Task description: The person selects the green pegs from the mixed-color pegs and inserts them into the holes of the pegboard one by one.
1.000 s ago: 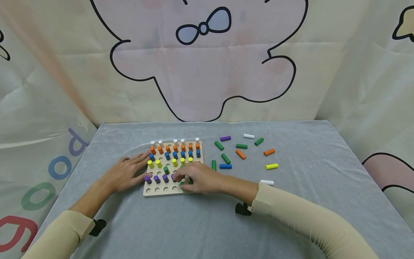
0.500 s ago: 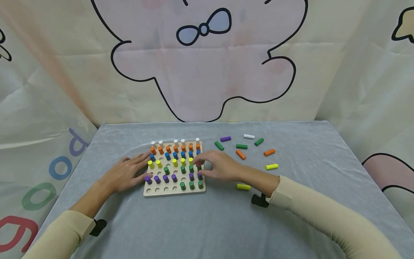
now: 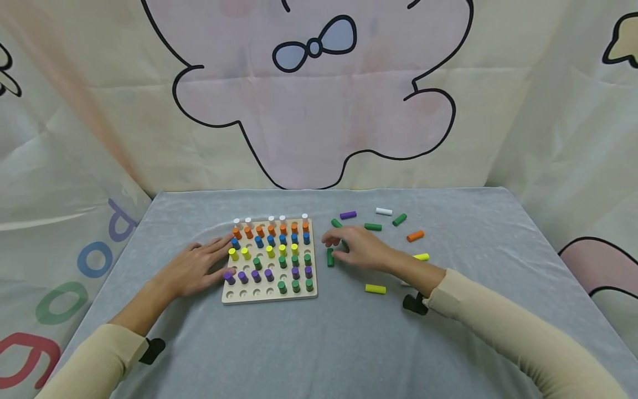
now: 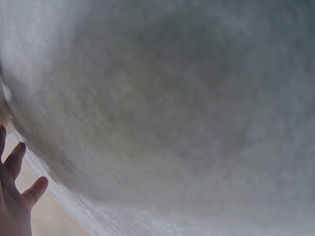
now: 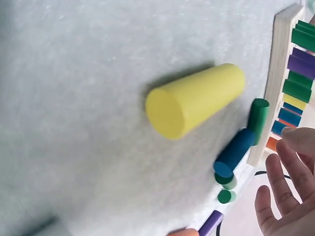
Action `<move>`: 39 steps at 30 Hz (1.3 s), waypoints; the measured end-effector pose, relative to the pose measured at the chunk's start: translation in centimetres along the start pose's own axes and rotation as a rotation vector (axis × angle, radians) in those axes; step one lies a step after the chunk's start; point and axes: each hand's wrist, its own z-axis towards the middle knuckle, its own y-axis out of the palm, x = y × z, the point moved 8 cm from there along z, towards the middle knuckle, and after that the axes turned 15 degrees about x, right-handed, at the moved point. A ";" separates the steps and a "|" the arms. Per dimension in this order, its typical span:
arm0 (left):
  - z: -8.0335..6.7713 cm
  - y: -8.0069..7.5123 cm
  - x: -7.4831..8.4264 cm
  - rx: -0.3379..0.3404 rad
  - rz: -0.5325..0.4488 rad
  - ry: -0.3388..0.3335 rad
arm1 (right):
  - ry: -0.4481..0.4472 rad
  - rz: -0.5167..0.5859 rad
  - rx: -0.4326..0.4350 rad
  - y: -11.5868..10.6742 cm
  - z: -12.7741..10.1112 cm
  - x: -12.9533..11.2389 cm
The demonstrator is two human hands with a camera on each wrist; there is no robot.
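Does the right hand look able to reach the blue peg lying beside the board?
Probably yes: the right hand hovers open right over the loose pegs, and the blue peg lies uncovered beside a green peg, nothing above it.

A head-worn camera is looking forward and down from above the near edge of a grey-clothed table (image 3: 349, 343), taking in the whole wooden pegboard (image 3: 269, 296), both hands and the backdrop behind. The left wrist camera is sitting very close to the cloth, blurred, catching only fingertips (image 4: 17, 196) at its lower left corner. The right wrist camera is looking low across the cloth, very near a lying yellow peg (image 5: 194, 101), with the pegboard's edge (image 5: 275, 83) at its right side; the head view is also showing that peg (image 3: 375, 288) and that board.
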 end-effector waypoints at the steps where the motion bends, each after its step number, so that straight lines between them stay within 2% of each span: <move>1: 0.0 0.0 -0.1 -0.002 0.000 -0.004 | 0.009 -0.008 -0.004 0.2 0.0 0.2; 7: 0.0 0.1 -0.2 -0.001 -0.004 -0.006 | 0.070 -0.034 -0.019 1.0 0.3 1.0; 15: 0.0 -0.1 0.0 0.000 -0.013 -0.007 | 0.111 0.003 -0.046 1.7 0.8 1.7; 24: 0.1 0.1 0.0 -0.003 -0.007 -0.011 | 0.111 0.016 -0.072 2.0 1.1 2.2; 39: 0.0 0.0 0.1 -0.006 0.000 -0.005 | 0.068 -0.056 -0.119 2.5 1.3 1.8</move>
